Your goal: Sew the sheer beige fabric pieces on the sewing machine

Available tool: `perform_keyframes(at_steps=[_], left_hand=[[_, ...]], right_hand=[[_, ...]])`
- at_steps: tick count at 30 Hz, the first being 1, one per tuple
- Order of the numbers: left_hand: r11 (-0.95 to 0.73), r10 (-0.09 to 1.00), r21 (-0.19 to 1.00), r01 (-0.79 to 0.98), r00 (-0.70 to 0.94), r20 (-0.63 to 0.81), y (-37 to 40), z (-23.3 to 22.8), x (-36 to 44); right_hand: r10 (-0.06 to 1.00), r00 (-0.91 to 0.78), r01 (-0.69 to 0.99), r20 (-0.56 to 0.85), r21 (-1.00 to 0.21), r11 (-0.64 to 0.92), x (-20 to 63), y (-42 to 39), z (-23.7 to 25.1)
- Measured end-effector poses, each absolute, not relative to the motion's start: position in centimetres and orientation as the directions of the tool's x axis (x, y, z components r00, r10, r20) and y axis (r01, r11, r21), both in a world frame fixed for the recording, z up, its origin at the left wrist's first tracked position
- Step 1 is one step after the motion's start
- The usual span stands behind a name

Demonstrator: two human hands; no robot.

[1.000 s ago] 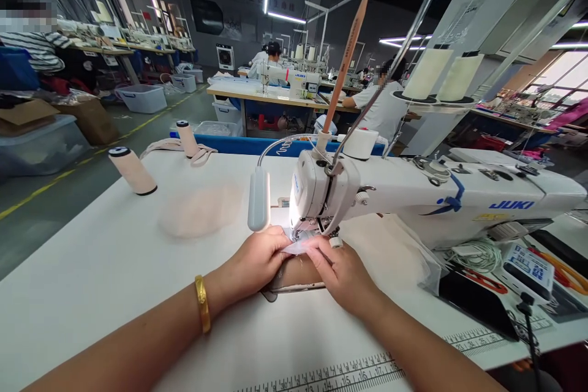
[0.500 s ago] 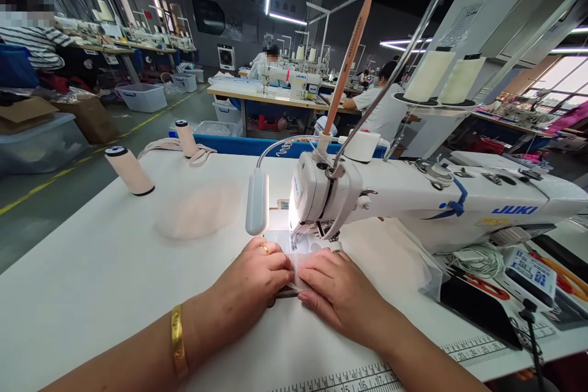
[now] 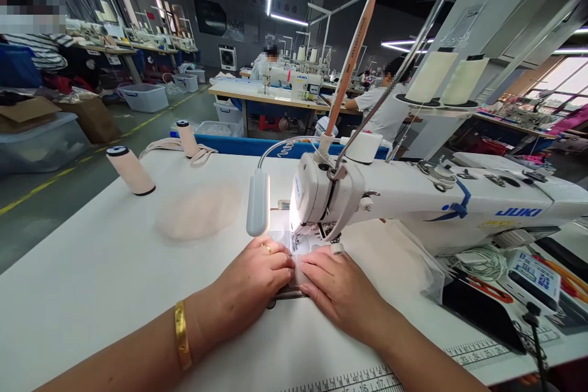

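White fabric piece [image 3: 298, 266] lies at frame centre under the sewing machine [image 3: 390, 196] head; left hand [image 3: 250, 278] and right hand [image 3: 340, 288] press it flat (fingertips nearly meeting).

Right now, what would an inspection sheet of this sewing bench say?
Surface: white table, ruler printed along the near edge.
Job's things: sewing machine; small pale fabric piece at the needle.
Clutter: two thread spools, pinkish fabric, scissors, dark tablet.
Grips: left hand and right hand flat on the piece, fingertips meeting.
Cables: white coil under the machine arm.
Surroundings: other workers at machines, bins, thread cones.
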State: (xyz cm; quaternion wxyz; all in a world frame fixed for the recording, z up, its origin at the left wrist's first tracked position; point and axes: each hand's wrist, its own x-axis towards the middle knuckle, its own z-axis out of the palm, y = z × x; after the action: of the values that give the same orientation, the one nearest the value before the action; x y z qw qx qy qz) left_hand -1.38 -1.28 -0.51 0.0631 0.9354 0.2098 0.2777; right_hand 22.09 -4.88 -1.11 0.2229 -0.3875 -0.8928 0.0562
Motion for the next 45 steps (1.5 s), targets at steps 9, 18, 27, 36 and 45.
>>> perform_keyframes(at_steps=[9, 18, 27, 36, 45], left_hand=[[-0.894, 0.448, 0.222, 0.389, 0.755, 0.480, -0.8, -0.8, -1.6], [-0.890, 0.450, 0.179, 0.419, 0.745, 0.492, 0.3, -0.9, -1.7], [-0.873, 0.462, 0.104, 0.477, 0.737, 0.493, 0.9, -0.7, -1.5], [-0.839, 0.531, 0.162, 0.520, 0.715, 0.455, 1.1, -0.6, -1.5], [-0.703, 0.692, 0.088, 0.706, 0.650, 0.313, -0.8, 1.5, -0.7]], right_hand=[[0.723, -0.589, 0.685, 0.362, -0.252, 0.684, 22.0, -4.6, -1.4], [0.758, -0.552, 0.735, 0.348, -0.226, 0.639, 21.6, -3.9, -1.8], [0.774, -0.527, 0.756, 0.350, -0.223, 0.615, 21.6, -3.4, -2.3], [0.798, -0.501, 0.784, 0.335, -0.214, 0.582, 21.7, -3.5, -2.1], [0.661, -0.565, 0.634, 0.494, -0.253, 0.731, 21.5, -4.2, -1.3]])
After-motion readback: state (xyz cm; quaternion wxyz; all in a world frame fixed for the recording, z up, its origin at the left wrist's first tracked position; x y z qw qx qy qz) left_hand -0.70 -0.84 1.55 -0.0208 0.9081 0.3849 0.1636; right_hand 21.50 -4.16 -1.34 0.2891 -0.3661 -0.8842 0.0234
